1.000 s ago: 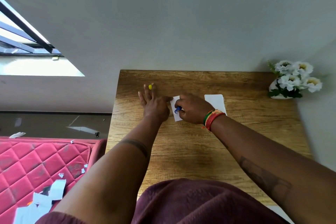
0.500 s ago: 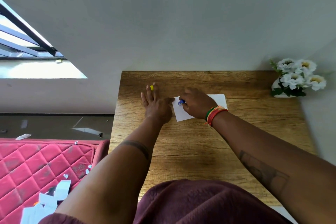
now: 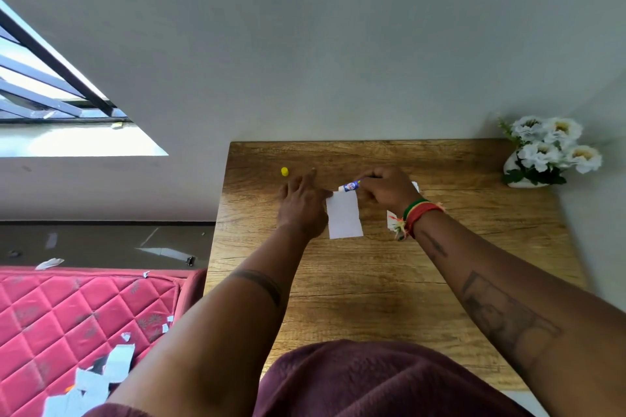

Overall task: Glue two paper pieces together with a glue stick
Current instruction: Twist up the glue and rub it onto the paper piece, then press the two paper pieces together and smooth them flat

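A small white paper piece point(image 3: 343, 215) lies flat on the wooden table point(image 3: 372, 281). My left hand point(image 3: 302, 205) rests flat on the table, its thumb touching the paper's left edge. My right hand point(image 3: 386, 191) grips a blue-and-white glue stick point(image 3: 350, 186) held sideways, with its tip at the paper's far edge. A second white paper piece point(image 3: 393, 217) lies mostly hidden under my right hand and wrist. The glue stick's yellow cap point(image 3: 284, 172) stands on the table beyond my left hand.
A white vase of white flowers point(image 3: 545, 154) stands at the table's far right corner, against the wall. Left of the table is a red quilted mattress point(image 3: 67, 322) strewn with paper scraps point(image 3: 91, 379). The table's left edge lies near my left forearm.
My right hand has slid the glue stick from the paper's middle to its far edge, uncovering most of the sheet. The yellow cap, once behind my left fingers, is now in plain view.
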`<state>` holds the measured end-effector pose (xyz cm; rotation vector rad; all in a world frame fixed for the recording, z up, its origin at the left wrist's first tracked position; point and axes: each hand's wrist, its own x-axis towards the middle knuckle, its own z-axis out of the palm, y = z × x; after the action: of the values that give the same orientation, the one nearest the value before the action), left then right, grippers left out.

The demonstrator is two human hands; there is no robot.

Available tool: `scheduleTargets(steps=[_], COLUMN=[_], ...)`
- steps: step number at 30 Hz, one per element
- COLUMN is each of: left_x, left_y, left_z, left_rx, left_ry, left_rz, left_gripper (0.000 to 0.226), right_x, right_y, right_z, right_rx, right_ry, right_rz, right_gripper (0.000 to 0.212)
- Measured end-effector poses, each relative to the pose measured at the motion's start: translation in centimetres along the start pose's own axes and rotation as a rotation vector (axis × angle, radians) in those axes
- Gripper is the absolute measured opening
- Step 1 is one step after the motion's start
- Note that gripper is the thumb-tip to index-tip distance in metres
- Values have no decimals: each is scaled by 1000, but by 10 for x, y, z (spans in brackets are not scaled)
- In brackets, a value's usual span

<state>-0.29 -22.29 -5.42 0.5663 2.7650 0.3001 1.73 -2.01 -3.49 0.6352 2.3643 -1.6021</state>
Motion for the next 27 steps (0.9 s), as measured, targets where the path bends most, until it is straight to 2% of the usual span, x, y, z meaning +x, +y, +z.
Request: scheduleTargets(steps=[6,12,17,20,22,25,27], left_x=[-2,-3,1,6,9,11,10], left_y=[5,10,10,15,23,35,42], left_z=[-3,-3,0,-2,-6,-11,-17], left_rx=[-13,-119,-224,-449,-630,-1159,-1419], left_ry=[67,66,153,163,150,120,75], left_rz=[72,96,71,-61,-177,-298,-306], left_gripper=[36,34,31,22,18,16,16], right_x=[-5,-6,-8,-13,-16,-20,-21], right_y=[10,15,14,10,7,4,2], right_z=[-12,-16,-15,-13,-9,-4,-1], right_rx=[263,314,458,673,791,919,1003], right_ry=[74,101,82,50,11,-73,-132], right_rz=[121,134,160,187,201,194,187], right_gripper=[13,12,10,5,9,17,17])
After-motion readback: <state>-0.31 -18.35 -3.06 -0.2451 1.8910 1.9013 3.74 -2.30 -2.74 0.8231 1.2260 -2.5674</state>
